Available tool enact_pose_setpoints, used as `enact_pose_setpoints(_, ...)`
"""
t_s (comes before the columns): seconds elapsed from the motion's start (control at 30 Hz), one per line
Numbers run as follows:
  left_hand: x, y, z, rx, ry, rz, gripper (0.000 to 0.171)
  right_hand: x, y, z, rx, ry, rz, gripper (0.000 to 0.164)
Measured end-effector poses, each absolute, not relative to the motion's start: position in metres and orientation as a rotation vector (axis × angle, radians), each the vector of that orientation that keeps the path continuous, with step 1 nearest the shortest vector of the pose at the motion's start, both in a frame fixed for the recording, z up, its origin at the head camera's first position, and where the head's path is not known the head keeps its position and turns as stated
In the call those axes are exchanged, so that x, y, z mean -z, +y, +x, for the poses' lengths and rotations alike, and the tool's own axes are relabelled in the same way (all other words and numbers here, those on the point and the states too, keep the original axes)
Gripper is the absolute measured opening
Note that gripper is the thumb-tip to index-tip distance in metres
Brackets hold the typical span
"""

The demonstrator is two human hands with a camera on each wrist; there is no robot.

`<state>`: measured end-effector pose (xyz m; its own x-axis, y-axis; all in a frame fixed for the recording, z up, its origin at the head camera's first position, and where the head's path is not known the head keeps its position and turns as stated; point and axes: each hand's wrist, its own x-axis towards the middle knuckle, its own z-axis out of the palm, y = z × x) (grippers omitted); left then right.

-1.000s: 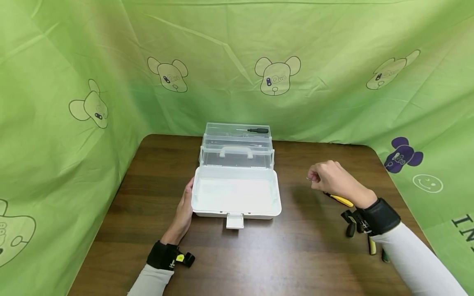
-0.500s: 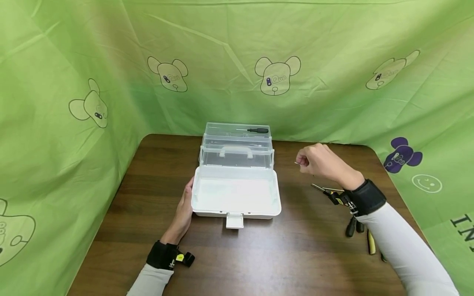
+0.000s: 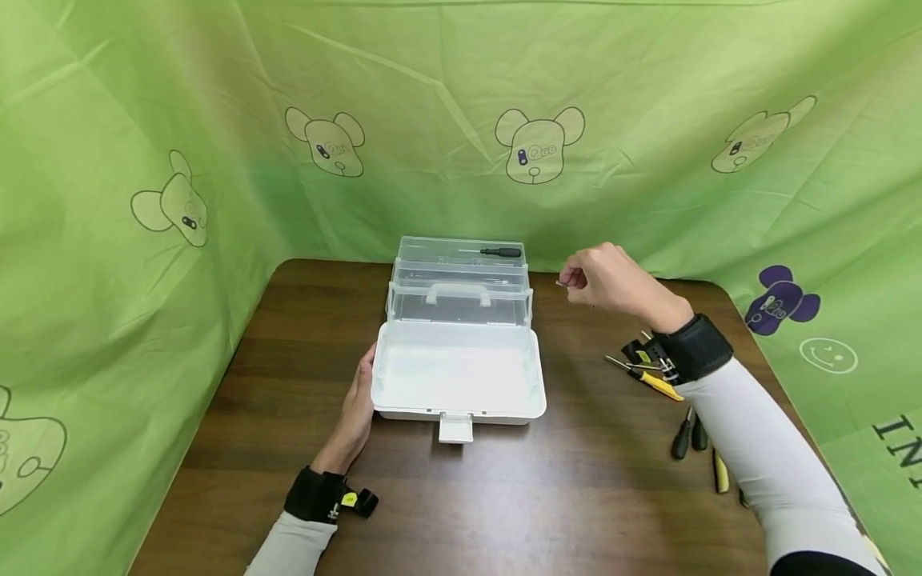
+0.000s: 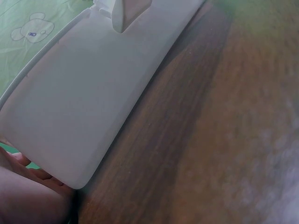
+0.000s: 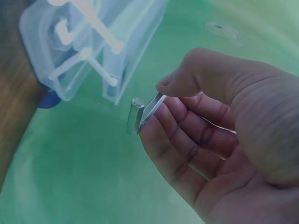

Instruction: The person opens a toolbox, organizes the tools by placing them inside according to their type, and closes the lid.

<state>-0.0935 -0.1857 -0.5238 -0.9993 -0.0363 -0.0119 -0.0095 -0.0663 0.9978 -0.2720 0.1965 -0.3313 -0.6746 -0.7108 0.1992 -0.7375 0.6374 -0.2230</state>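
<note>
A white toolbox [image 3: 403,414] stands with its clear lid and trays raised behind it and its front latch [image 3: 456,429] hanging forward. My left hand [image 3: 356,410] rests against the toolbox's left side; in the left wrist view its fingers [image 4: 21,158] show past the box's corner, partly hidden. To the right of the clear trays [image 3: 461,272], above the table's far part, my right hand [image 3: 608,276] pinches a small shiny bent metal piece [image 5: 148,112] between thumb and fingertips. A black-handled screwdriver [image 3: 502,252] lies in the topmost clear tray.
Yellow-handled pliers [image 3: 661,386] and thin metal shafts lie under the right forearm. Nearer the front right are black screwdriver handles [image 3: 681,439] and a yellow handle [image 3: 721,472]. Green cloth [image 3: 432,160] hangs behind the wooden table [image 3: 310,320].
My right hand has moved away from me and to the left, carrying the small metal piece towards the raised trays. The left hand and the toolbox have stayed in place.
</note>
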Motion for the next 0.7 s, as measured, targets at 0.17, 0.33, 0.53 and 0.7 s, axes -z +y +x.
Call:
enact_pose_setpoints(0.17, 0.522, -0.186, -0.094, 2.277, -2.145, 0.063, 0.065, 0.322, 0.186, -0.281, -0.458, -2.772, 1.199, 0.013)
enact_pose_setpoints(0.33, 0.522, -0.186, -0.094, 2.279, -2.148, 0.065, 0.066, 0.317, 0.174, -0.29, -0.468, -2.782, 1.2, 0.012)
enact_pose_setpoints(0.53, 0.522, -0.186, -0.094, 2.281, -2.167, 0.112, 0.068, 0.318, 0.161, -0.297, -0.473, -2.75, 1.244, 0.014)
enact_pose_setpoints(0.7, 0.521, -0.186, -0.093, 2.285, -2.157, 0.114, 0.069, 0.321, 0.149, -0.303, -0.473, -2.717, 1.28, 0.013)
